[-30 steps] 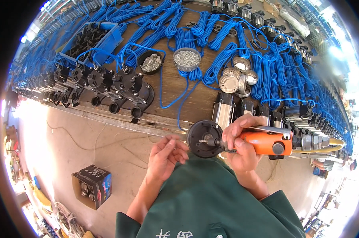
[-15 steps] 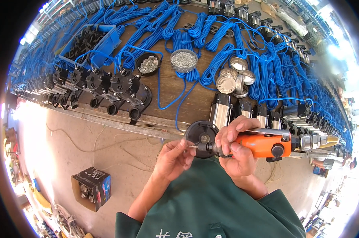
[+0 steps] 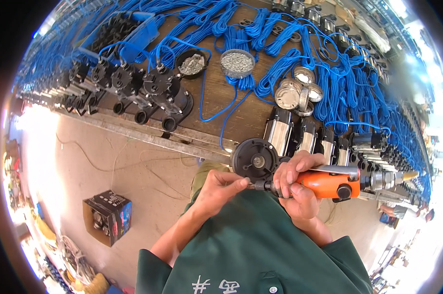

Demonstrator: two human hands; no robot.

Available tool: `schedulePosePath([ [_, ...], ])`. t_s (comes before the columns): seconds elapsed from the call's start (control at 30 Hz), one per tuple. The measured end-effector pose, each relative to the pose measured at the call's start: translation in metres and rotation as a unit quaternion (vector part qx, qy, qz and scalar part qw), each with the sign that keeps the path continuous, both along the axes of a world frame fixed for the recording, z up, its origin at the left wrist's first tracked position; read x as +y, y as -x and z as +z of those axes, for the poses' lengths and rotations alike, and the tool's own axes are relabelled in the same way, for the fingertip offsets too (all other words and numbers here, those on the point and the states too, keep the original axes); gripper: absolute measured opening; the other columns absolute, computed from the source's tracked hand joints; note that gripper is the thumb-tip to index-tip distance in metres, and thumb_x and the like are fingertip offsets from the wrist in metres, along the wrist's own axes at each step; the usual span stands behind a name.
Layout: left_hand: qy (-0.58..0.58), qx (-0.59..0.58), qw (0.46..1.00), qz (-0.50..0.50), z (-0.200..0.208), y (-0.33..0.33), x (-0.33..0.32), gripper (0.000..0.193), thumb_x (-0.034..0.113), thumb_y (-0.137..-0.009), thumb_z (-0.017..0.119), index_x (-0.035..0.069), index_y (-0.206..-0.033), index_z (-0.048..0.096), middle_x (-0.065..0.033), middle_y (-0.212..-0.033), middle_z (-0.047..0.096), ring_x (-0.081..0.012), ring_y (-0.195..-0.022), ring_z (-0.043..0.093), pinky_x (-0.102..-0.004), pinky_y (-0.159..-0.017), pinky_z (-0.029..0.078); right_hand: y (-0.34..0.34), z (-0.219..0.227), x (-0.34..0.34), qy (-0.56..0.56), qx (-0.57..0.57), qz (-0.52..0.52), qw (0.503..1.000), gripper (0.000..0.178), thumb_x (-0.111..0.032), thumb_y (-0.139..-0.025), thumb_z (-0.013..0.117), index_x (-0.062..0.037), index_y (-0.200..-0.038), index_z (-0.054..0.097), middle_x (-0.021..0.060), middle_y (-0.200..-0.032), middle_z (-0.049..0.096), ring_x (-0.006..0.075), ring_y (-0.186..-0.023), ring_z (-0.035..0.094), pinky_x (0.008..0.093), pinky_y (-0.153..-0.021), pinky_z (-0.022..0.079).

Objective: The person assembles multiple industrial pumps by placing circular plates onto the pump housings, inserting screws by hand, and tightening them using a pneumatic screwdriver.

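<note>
My right hand (image 3: pixel 299 183) is wrapped round an orange pneumatic screwdriver (image 3: pixel 326 183). Its dark chuck points left and its silver air fitting points right. At the driver's tip my left hand (image 3: pixel 221 190) is closed, thumb and finger pinching a small thin metal piece (image 3: pixel 251 186); whether it is a screw or the bit, I cannot tell. Just beyond both hands is a round black pump part (image 3: pixel 255 159) with a metal centre, at the bench's near edge. Silver-bodied pump motors (image 3: pixel 278 130) stand right behind it.
Black pump assemblies (image 3: pixel 165 93) line the bench's left edge. Bowls of small metal parts (image 3: pixel 237 63) and of pale pieces (image 3: pixel 191 64), round metal covers (image 3: pixel 287 96), blue cable coils (image 3: pixel 275 73) and a blue crate (image 3: pixel 145 36) lie farther back. An open carton (image 3: pixel 108 215) stands on the floor.
My left hand has shifted slightly right, its fingers closing over the small metal piece at the driver's tip. The screwdriver stays in my right hand, and the whole view has shifted slightly.
</note>
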State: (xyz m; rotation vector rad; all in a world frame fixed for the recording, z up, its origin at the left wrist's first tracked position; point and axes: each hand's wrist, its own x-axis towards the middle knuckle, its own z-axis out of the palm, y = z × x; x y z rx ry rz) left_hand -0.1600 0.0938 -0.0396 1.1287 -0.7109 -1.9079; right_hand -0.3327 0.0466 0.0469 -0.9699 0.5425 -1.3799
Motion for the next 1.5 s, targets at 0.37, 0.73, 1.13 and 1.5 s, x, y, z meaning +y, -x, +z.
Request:
schedulePosePath([
  [0.37,0.390,-0.357,0.847,0.056,-0.021,0.000,-0.007,0.025,0.015,-0.072,0.078,0.009,-0.095,0.073,-0.0082,-0.071,0.066,-0.0254,-0.063,0.063,-0.0346,-0.057,0.050,-0.012,-0.023,0.000,0.085,0.167,0.059,0.980,0.025,0.005,-0.077,0.058,-0.0008,-0.101,0.051,0.0121,-0.086,0.056,0.0151,-0.067,0.058,0.0256,-0.057,0.050],
  [0.73,0.363,-0.355,0.860,0.052,-0.031,-0.001,-0.001,0.025,0.019,-0.072,0.078,0.009,-0.094,0.073,-0.0088,-0.086,0.071,-0.0264,-0.076,0.068,-0.0332,-0.068,0.055,-0.023,-0.029,0.002,0.170,0.234,0.074,0.954,0.019,0.006,-0.071,0.060,0.0007,-0.089,0.056,0.0116,-0.072,0.060,0.0185,-0.067,0.063,0.0277,-0.059,0.054],
  [1.13,-0.171,0.131,0.890,0.402,-0.053,-0.029,-0.002,0.027,0.001,-0.087,0.052,-0.003,-0.113,0.050,-0.0095,-0.083,0.059,-0.0154,-0.067,0.055,-0.0275,-0.059,0.045,-0.011,-0.012,-0.005,0.136,0.255,0.081,0.954,0.027,0.004,-0.070,0.059,0.0022,-0.097,0.058,0.0126,-0.076,0.064,0.0167,-0.066,0.062,0.0260,-0.059,0.052],
  [1.5,-0.009,0.157,0.960,0.232,0.002,-0.009,-0.029,0.014,0.013,-0.098,0.050,0.000,-0.096,0.057,-0.0181,-0.089,0.067,-0.0179,-0.060,0.060,-0.0264,-0.048,0.046,-0.001,0.001,-0.030,0.130,0.061,-0.038,0.989,0.028,0.003,-0.078,0.054,-0.0040,-0.104,0.046,0.0127,-0.087,0.053,0.0153,-0.062,0.053,0.0287,-0.061,0.048],
])
